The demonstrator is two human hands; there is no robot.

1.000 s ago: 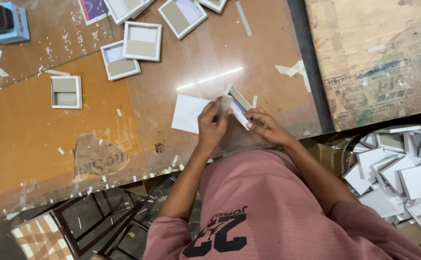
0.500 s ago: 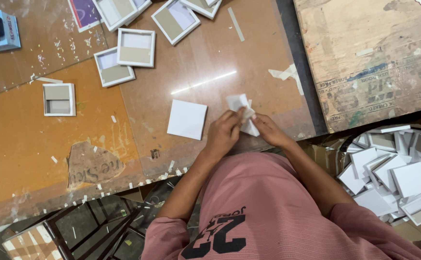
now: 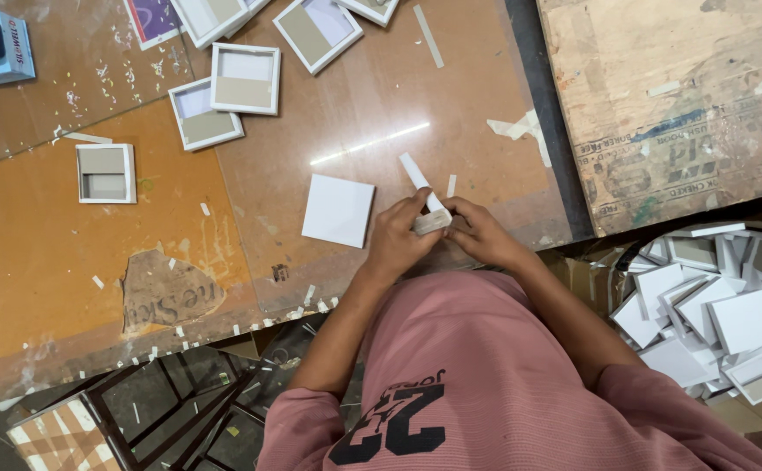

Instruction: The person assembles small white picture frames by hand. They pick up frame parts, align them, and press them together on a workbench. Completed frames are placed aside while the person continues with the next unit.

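Bin [image 3: 651, 253] at 3–4 o'clock of the hands, below table edge: heaped w/ white square box parts [image 3: 743, 318], lids and trays jumbled, some tilted on edge. Rim mostly hidden by the heap.

Table [image 3: 41, 262], orange-brown, taped and scuffed. At 11–12 o'clock, a loose cluster of shallow white trays [image 3: 244, 78] w/ grey-beige insides, open side up, two overlapping. One more tray [image 3: 105, 173] alone at 9 o'clock, well apart. Blue box [image 3: 1, 45] at far 10 o'clock corner, dark item inside, can't tell what.

White card [image 3: 338, 209] lies flat just beside left hand, at its 10 o'clock, not touched.

Box piece [image 3: 429, 209]: small white folded part, held at near table edge between both hands, a narrow white flap sticking up toward 11 o'clock. Left hand [image 3: 398, 240] closed on its left end, thumb and fingers pinching. Right hand [image 3: 484, 235] closed on right end, fingertips [image 3: 452, 209] pressed to the piece. Hands nearly touching each other.

Paper scraps [image 3: 311, 301] dot the near edge.
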